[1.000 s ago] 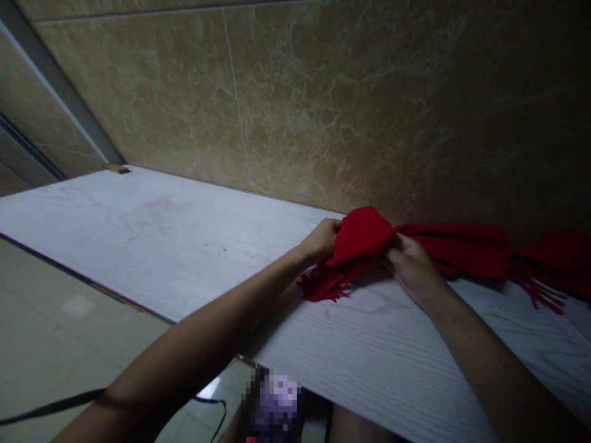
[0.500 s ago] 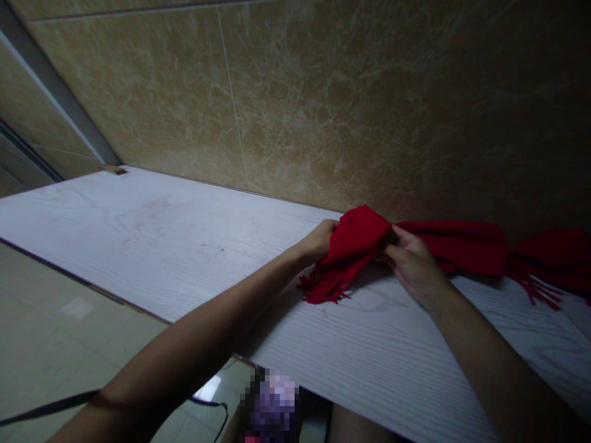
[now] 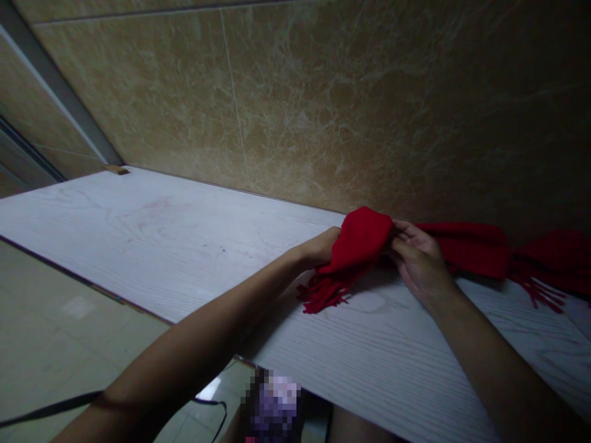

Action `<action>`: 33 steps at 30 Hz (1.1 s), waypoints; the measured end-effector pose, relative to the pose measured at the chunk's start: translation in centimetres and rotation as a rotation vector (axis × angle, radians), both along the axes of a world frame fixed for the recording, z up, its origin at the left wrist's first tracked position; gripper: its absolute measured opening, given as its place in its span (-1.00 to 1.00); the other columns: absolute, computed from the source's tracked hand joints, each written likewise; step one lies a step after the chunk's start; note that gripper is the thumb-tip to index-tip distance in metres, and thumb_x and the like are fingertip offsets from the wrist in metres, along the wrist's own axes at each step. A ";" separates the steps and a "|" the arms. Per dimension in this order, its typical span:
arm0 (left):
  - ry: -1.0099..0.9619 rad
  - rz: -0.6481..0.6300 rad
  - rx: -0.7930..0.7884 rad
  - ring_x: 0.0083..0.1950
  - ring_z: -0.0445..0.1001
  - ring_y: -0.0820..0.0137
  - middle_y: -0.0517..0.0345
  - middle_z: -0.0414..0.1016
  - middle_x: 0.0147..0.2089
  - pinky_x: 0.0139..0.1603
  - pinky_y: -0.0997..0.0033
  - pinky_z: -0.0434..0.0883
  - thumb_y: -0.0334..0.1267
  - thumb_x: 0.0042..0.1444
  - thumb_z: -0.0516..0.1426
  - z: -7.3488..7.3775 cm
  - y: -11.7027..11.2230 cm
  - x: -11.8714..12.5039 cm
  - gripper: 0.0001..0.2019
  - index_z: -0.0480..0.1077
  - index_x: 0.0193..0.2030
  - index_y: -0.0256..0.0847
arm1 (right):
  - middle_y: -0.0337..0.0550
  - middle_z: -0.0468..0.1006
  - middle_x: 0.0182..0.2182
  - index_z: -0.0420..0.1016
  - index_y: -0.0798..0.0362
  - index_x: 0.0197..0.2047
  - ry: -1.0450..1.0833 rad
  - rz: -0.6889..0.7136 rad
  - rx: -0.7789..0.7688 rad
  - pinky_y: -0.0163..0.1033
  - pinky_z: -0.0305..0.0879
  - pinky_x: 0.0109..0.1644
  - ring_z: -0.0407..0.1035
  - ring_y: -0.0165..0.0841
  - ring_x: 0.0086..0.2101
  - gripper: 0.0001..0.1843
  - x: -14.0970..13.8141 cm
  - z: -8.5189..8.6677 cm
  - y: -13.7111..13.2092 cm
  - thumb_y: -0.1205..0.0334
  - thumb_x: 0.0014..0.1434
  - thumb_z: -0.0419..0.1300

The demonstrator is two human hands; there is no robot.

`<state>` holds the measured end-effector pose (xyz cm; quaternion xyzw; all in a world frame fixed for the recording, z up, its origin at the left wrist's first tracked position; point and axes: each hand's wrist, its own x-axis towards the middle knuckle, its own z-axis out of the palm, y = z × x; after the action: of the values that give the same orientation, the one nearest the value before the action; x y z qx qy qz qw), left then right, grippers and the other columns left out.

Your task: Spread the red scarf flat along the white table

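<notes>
A folded red scarf [image 3: 362, 243] with a fringed end is held up just over the white wood-grain table [image 3: 258, 227], close to the wall. My left hand [image 3: 324, 246] grips it from the left, its fingers hidden behind the cloth. On the other side, my right hand [image 3: 421, 255] pinches the scarf's right edge between thumb and fingers. The fringe hangs down at the lower left, near the tabletop. Behind my right hand lies more red fringed cloth [image 3: 475, 249], stretching right along the wall; whether it joins the held piece is hidden.
A brown marbled tile wall [image 3: 295, 104] rises along the table's back edge. A small wooden block [image 3: 117, 169] sits at the far left corner. Tiled floor [image 3: 60, 307] shows past the front edge, and a dark strap [image 3: 55, 406] hangs by my left arm.
The held scarf has turned slightly and its fringe hangs a little lower. My right hand's fingers have shifted at the cloth's edge; both hands stay on the scarf.
</notes>
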<state>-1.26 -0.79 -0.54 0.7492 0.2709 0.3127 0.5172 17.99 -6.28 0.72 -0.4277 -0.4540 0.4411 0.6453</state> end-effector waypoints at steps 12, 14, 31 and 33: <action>0.041 0.145 0.108 -0.15 0.53 0.26 -0.10 0.67 -0.14 -0.02 0.32 0.46 -0.34 0.19 0.20 0.9 -0.3 0.8 -0.75 0.61 -0.10 -0.50 | -0.17 0.66 -0.23 0.53 -0.04 -0.19 -0.042 -0.066 0.016 -0.17 0.55 -0.21 0.58 -0.21 -0.17 -0.55 0.3 -0.1 0.3 0.12 -0.18 0.53; 0.013 0.159 0.095 -0.12 0.55 0.24 -0.11 0.67 -0.11 0.00 0.30 0.47 -0.34 0.18 0.22 1.0 -0.3 0.9 -0.73 0.60 -0.07 -0.50 | -0.18 0.67 -0.21 0.54 -0.05 -0.17 -0.037 -0.049 -0.013 -0.17 0.56 -0.20 0.58 -0.21 -0.15 -0.54 0.3 -0.1 0.2 0.13 -0.17 0.53; -0.082 0.097 0.043 -0.20 0.50 0.32 0.02 0.65 -0.20 -0.07 0.37 0.45 -0.28 0.16 0.23 0.8 -0.4 0.6 -0.89 0.52 -0.26 -0.29 | -0.18 0.66 -0.30 0.49 -0.07 -0.30 0.009 0.163 -0.193 -0.09 0.58 -0.14 0.57 -0.10 -0.07 -0.46 -0.5 -0.9 -0.3 -0.22 -0.15 0.57; -0.076 0.087 0.047 -0.20 0.50 0.31 0.01 0.65 -0.20 -0.07 0.35 0.44 -0.27 0.13 0.25 0.8 -0.5 0.5 -0.88 0.53 -0.26 -0.29 | -0.17 0.65 -0.32 0.48 -0.07 -0.30 0.005 0.158 -0.175 -0.09 0.58 -0.18 0.58 -0.09 -0.09 -0.45 -0.4 -0.9 -0.2 -0.24 -0.15 0.56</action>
<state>-0.73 -1.29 0.25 0.7363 0.2760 0.3693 0.4952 17.64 -6.48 -0.20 -0.4441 -0.4443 0.5295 0.5701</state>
